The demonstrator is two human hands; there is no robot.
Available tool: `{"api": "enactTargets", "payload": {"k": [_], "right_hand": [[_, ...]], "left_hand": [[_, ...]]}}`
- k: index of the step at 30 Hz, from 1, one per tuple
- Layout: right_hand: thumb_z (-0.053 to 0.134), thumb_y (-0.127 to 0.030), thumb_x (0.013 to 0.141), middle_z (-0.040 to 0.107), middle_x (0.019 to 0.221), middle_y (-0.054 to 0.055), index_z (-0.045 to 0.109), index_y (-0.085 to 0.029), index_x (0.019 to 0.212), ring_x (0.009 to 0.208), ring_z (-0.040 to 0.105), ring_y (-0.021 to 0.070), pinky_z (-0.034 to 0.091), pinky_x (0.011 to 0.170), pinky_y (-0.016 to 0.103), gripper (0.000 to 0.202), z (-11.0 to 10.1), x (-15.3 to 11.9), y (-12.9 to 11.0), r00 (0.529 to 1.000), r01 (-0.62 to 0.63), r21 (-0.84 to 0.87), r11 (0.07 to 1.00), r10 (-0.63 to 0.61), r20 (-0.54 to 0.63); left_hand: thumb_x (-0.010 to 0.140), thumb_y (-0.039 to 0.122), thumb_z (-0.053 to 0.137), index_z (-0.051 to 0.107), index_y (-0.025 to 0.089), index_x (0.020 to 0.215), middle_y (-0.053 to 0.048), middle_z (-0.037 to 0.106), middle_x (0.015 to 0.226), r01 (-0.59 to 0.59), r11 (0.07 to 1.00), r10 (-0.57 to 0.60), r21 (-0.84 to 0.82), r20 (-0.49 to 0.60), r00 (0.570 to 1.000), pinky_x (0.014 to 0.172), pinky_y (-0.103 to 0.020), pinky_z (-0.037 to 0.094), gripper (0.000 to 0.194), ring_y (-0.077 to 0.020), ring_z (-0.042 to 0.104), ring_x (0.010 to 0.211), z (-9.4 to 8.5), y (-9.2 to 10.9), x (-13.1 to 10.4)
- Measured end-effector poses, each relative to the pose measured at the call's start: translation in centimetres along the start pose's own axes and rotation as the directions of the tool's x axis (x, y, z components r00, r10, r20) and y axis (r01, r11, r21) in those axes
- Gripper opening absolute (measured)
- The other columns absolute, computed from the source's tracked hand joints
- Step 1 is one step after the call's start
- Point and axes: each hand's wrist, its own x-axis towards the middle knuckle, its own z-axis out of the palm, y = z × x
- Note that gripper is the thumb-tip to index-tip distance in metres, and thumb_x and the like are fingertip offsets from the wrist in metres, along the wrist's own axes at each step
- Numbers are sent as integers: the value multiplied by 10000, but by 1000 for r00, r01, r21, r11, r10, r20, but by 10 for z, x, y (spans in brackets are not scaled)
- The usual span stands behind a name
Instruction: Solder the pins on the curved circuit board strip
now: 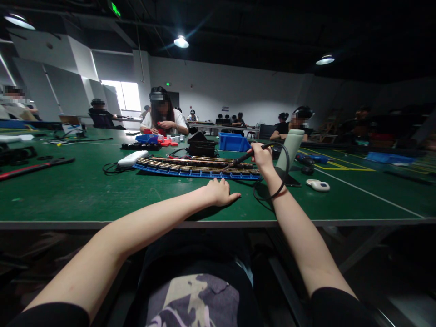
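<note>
My right hand (262,157) is wrapped round the dark handle of a soldering iron (242,158), whose thin tip slants down left to a long blue segmented strip (190,172). Gold-coloured lines run along the strip, and it lies slightly bowed across the table. The iron's black cable (288,159) loops over my right wrist. My left hand (220,191) rests palm down on the table in front of the strip, thumb stretched out to the right, holding nothing. Whether the tip touches the strip I cannot tell.
A pale green bottle (289,152) leans beside my right hand, with a white earbud case (318,185) farther right. A white power bank-like box (132,159) touches the strip's left end. Behind stand a blue bin (234,141) and a black case (201,145). A person (163,113) sits opposite.
</note>
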Motion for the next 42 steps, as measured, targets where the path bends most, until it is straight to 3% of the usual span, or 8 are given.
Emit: {"api": "enactTargets", "payload": {"k": [11,17,24,29,42], "right_hand": [[500,-324,740,400,343,-51,556,-198,493,356,392,110,353,434,240,283,0,1,1,1000,0,18,1000,1,-6],[470,-320,741,415,367,-43,529,-204,487,352,386,112,361,429,247,286,-8,11,2,990,-15,66,998,24,-139],[433,-361,770,533,496,-3,562,-216,540,599,570,188,471,629,296,301,-23,12,0,952,62,-189,980,-115,-283],[429,-346,778,597,590,25,558,-223,548,731,600,221,473,746,330,291,-23,9,-3,946,93,-316,944,-183,-267],[425,-350,791,575,567,37,556,-219,549,740,596,236,468,772,350,305,-19,8,1,968,92,-359,929,-168,-185]], "left_hand": [[947,651,199,445,35,1417,-217,368,1521,1,1000,-1,-1,14,1000,1053,-456,383,812,-410,385,1355,-2,2,-1],[941,656,205,476,60,1392,-227,403,1493,-12,1000,12,-19,-8,1000,1026,-453,393,795,-401,416,1334,0,-1,0],[949,647,201,465,51,1399,-221,409,1491,-15,1000,15,-6,-2,1000,1034,-440,391,792,-398,413,1336,-1,-1,-3],[951,642,216,475,50,1390,-226,415,1485,-8,1000,8,-12,-4,1000,1032,-448,395,782,-406,403,1344,-2,0,-3],[955,627,241,478,30,1383,-235,425,1475,-9,1000,9,-9,-12,1000,1025,-453,407,771,-401,430,1324,-3,1,-4]]}}
